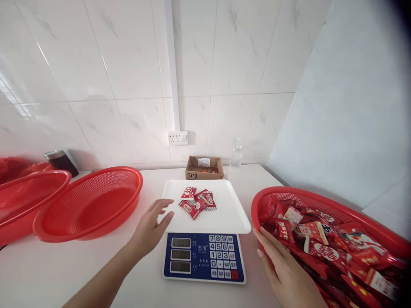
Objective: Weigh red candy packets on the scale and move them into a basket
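Several red candy packets [198, 202] lie in a loose cluster on the white tray [224, 216] of a digital scale. Below the tray, the scale's blue panel [204, 259] shows three small displays and a keypad. My left hand [153, 226] is at the tray's left edge, fingers apart and holding nothing, a short way left of the packets. At the right, my right hand [281, 267] rests against the near-left rim of a red basket [261, 199], its fingers stretched out. That basket is heaped with red snack packets [330, 244].
On the left stand a red basket [93, 205] and another red basket [32, 188] overlapping it. A dark cup [61, 160] is behind them. Behind the scale is a small cardboard box [204, 173], with a clear plastic bottle [236, 156] beside it. A tiled wall [135, 128] closes the back.
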### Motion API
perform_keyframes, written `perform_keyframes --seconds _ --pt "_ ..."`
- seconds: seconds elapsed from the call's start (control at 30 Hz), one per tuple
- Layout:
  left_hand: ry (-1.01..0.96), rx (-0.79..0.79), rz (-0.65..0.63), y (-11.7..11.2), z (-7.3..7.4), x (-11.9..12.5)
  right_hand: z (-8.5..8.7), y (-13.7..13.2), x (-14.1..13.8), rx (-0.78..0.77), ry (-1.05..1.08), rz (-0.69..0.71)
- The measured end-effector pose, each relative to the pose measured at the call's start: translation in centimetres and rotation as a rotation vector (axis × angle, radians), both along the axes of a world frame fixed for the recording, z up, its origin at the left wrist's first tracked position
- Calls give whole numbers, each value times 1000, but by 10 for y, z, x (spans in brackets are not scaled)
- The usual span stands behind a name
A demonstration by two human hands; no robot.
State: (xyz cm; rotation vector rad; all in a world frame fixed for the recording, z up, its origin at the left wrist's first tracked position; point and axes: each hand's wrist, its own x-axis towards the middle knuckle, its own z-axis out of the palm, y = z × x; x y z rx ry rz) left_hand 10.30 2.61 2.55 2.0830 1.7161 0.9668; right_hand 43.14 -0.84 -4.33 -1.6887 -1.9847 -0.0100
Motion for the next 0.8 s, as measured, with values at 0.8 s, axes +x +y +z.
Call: perform_keyframes --seconds 0.8 --pt "390 -236 -528 88 5 0 4 1 0 -66 -88 -70"
